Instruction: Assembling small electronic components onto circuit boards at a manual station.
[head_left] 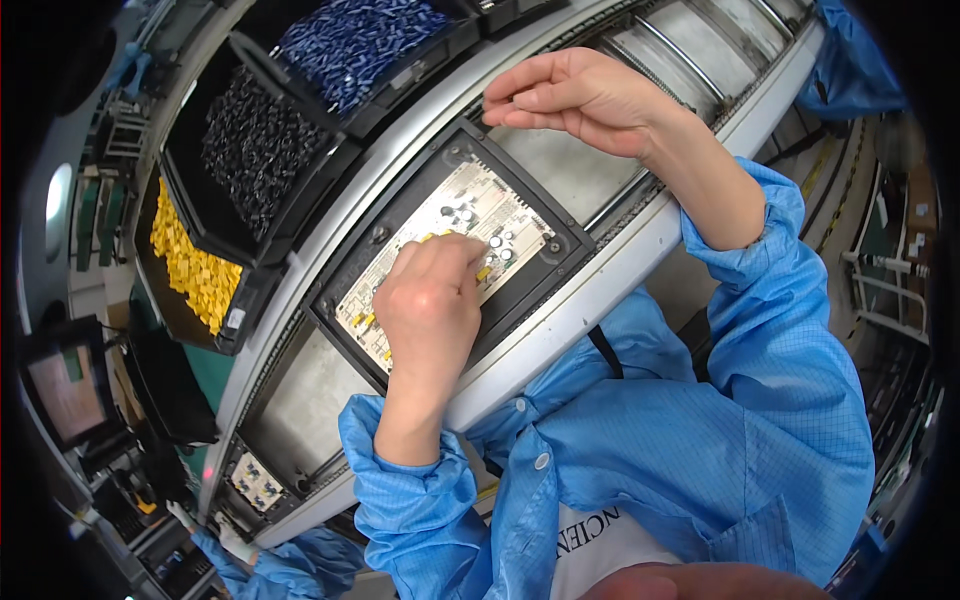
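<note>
With the left hand's (432, 302) fingers bent over the circuit board (505, 207) in the black frame (545, 290) and the right hand's (590, 105) loosely curled near its far corner, I cannot tell if either grips anything.

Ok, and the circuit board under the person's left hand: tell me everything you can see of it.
The circuit board is a flat, pale cream rectangle, seated in a black frame on the conveyor line and slanted in the picture. It carries small yellow parts and round, dark-sided components with pale tops. The left hand hides its middle, so whether the fingertips touch the board cannot be told. Finer details are too small to make out.
</note>
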